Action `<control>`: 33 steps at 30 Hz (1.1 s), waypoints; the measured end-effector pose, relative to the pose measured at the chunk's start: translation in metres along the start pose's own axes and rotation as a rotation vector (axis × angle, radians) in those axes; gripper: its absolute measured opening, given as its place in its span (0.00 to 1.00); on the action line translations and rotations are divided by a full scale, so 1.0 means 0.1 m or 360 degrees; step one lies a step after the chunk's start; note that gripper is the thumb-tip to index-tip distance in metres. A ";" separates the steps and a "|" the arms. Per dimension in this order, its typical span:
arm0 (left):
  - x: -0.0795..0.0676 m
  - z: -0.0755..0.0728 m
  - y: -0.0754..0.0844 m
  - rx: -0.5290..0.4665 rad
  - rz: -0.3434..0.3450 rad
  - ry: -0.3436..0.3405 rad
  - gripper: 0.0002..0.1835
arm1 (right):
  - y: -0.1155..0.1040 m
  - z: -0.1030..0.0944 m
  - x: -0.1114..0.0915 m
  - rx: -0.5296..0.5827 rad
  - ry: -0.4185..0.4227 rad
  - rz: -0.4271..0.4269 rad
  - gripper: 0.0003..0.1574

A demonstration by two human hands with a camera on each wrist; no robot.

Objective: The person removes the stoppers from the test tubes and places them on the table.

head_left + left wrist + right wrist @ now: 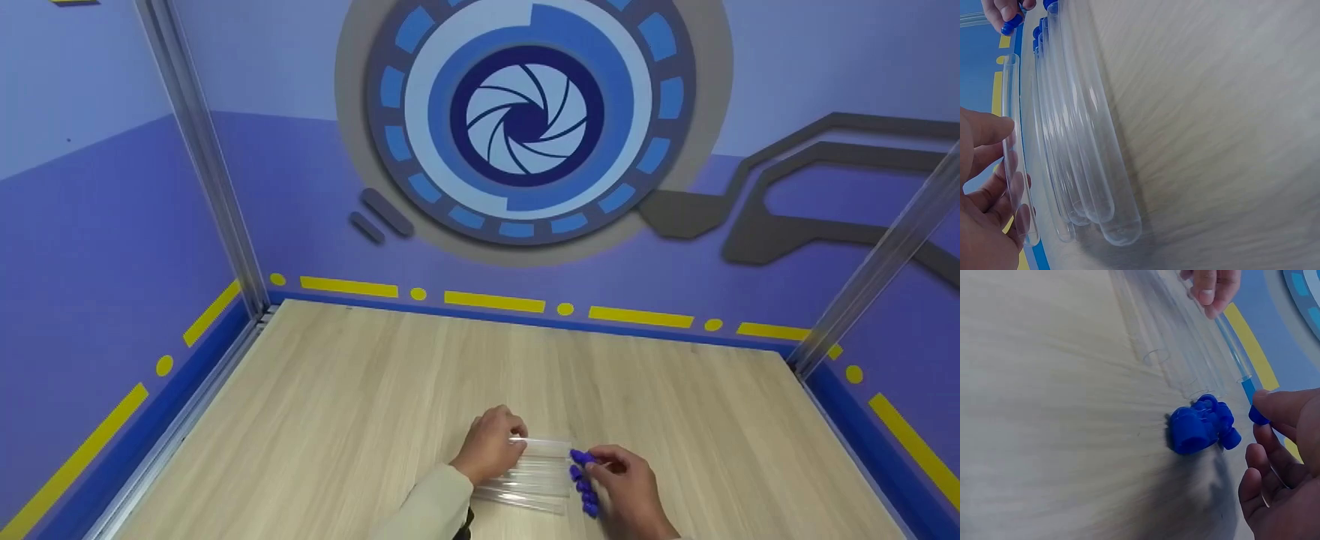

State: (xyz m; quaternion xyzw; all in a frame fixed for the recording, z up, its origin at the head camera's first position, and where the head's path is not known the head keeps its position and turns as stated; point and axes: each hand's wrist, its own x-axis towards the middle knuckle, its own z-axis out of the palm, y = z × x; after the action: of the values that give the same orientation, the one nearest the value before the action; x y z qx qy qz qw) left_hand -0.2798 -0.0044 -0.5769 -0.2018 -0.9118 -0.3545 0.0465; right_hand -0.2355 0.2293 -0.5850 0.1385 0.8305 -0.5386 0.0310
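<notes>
In the left wrist view my left hand [988,174] grips a clear test tube [1018,185] between thumb and fingers, lifted off the table. Its open end points toward my right hand. A blue cap [1258,415] is pinched between the thumb and forefinger of my right hand [1289,444], a short gap from the tube's mouth. Several more clear test tubes [534,484] lie side by side on the table below my left hand. Beside their open ends sits a row of several blue caps [585,487], just left of my right hand in the head view.
The wood-grain table [360,390] runs back to a blue printed wall [300,202] with yellow dashes. Metal posts [202,150] stand at the back corners, and side walls close in the left and right.
</notes>
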 end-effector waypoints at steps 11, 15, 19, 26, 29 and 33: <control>-0.01 -0.01 0.05 0.0044 -0.0041 -0.0023 0.04 | 0.08 0.04 0.00 -0.0170 0.0103 -0.0152 0.11; -0.01 0.00 0.04 0.0071 -0.0048 -0.0009 0.03 | 0.11 0.05 0.01 -0.0178 0.0106 -0.0118 0.12; -0.01 0.01 0.03 0.0084 -0.0054 -0.0005 0.04 | 0.14 0.06 0.03 -0.0196 0.0083 -0.0086 0.12; 0.00 0.03 0.02 0.0111 -0.0058 -0.0004 0.03 | 0.14 0.06 0.03 -0.0246 0.0085 -0.0099 0.11; 0.01 0.04 0.01 0.0131 -0.0059 0.0002 0.03 | 0.13 0.07 0.01 -0.0252 0.0091 -0.0100 0.11; 0.01 0.05 0.01 0.0146 -0.0065 0.0015 0.03 | 0.13 0.07 0.01 -0.0253 0.0092 -0.0104 0.11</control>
State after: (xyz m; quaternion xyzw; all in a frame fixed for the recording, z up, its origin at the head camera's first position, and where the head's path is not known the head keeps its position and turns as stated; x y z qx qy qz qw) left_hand -0.2797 -0.0003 -0.5801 -0.1792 -0.9308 -0.3142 0.0526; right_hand -0.2335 0.2280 -0.5994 0.1240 0.8752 -0.4676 0.0004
